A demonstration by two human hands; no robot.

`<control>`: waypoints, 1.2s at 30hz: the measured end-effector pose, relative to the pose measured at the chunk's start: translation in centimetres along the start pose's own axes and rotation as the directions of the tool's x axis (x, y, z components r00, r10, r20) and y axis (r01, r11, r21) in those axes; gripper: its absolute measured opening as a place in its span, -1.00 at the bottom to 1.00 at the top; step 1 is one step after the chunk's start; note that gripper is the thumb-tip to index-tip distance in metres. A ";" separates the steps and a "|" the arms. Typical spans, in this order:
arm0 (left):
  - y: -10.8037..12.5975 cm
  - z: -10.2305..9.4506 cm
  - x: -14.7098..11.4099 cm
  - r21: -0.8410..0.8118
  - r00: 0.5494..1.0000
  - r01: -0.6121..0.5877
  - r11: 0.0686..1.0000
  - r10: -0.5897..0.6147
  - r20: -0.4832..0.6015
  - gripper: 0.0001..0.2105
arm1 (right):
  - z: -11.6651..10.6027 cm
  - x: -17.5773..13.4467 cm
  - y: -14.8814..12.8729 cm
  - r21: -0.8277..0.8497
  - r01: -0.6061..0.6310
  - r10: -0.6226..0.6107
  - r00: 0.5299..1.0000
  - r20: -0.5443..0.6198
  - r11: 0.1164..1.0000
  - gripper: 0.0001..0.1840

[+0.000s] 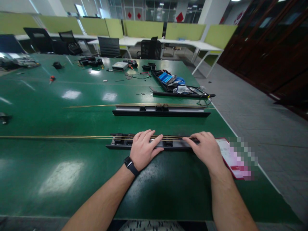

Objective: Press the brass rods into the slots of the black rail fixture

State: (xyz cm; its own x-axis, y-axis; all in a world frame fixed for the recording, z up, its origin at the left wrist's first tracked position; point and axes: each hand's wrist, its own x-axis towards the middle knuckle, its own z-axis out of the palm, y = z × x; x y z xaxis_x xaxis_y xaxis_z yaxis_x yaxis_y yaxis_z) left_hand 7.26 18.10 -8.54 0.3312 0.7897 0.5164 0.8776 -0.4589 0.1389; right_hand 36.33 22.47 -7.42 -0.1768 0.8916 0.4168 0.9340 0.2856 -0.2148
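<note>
A black channel-shaped rail [175,148] lies across the green table in front of me, with black blocks seated inside it. Long thin brass-coloured rods [60,137] run along its top and stretch far out past its left end. My left hand [144,147], wearing a dark watch [130,164], rests over the rail's middle, fingers spread and lying on the rods. At the rail's right end my right hand [205,147] is closed, thumb and forefinger pinching at the rod ends. Its other fingers hide that end of the rail.
A second black rail [161,113] with similar rods lies parallel behind. Further back, an open black housing [184,94] holds blue parts and cables. A phone-like red-edged item [228,154], partly pixelated, lies right of my right hand, near the table's right edge. Several tools and boxes lie farther off.
</note>
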 end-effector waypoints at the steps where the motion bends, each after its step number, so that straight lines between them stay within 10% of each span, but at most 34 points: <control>1: 0.0 0.0 0.0 0.002 1.000 0.001 1.000 -0.001 -0.001 -0.55 | 0.0 0.0 -0.1 0.008 0.001 -0.001 1.000 0.003 1.000 -0.46; 36: -0.4 0.2 -0.3 0.002 1.000 -0.008 1.000 0.008 -0.016 -0.55 | -0.2 0.1 0.8 -0.029 -0.023 0.024 0.999 0.035 0.999 -0.38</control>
State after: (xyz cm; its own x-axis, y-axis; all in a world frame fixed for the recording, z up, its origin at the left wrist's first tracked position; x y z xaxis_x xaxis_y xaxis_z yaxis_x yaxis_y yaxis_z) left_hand 6.89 18.14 -8.93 0.3324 0.7792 0.5313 0.8757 -0.4642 0.1328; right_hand 37.10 22.68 -7.34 -0.1654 0.9100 0.3803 0.9463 0.2551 -0.1988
